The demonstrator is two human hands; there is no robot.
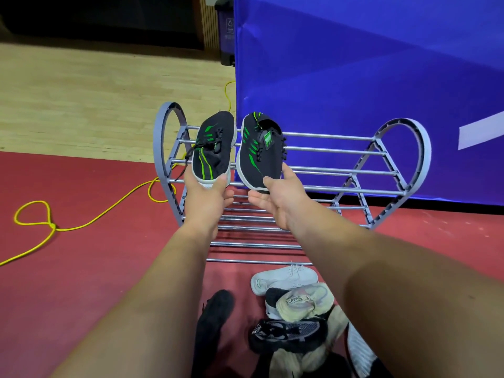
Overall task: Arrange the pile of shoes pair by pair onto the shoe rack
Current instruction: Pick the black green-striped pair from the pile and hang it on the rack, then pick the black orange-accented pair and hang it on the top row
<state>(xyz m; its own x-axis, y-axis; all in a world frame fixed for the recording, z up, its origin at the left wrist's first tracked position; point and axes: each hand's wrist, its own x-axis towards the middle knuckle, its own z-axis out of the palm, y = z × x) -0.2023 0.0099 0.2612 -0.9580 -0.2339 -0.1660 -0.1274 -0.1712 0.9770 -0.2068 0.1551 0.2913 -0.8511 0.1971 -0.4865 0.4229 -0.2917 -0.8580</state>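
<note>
On the red floor nearest me, the pile waits: a black shoe (215,315), a black-and-grey mesh sneaker (289,334), a cream sneaker (302,301) and a white sneaker (283,278), the last lying just before the rack's lowest rails. Beyond them my arms reach out. My left hand (207,195) grips the toe of the left black-and-green sneaker (214,148), thumb on top and fingers under the sole. My right hand (281,200) pinches the toe of the right black-and-green sneaker (260,151) the same way. Both shoes tilt heel-up over the top tier of the grey shoe rack (341,150); I cannot tell whether they touch its rails. They look light, with soft knit uppers that would give under a squeeze, so I judge the firmer sole edge at the toe the better hold. A loose lace dangling from the left one could snag a rail. Behind the rack stand a blue banner (368,64) and a yellow cable (90,222) trailing over the floor.
</note>
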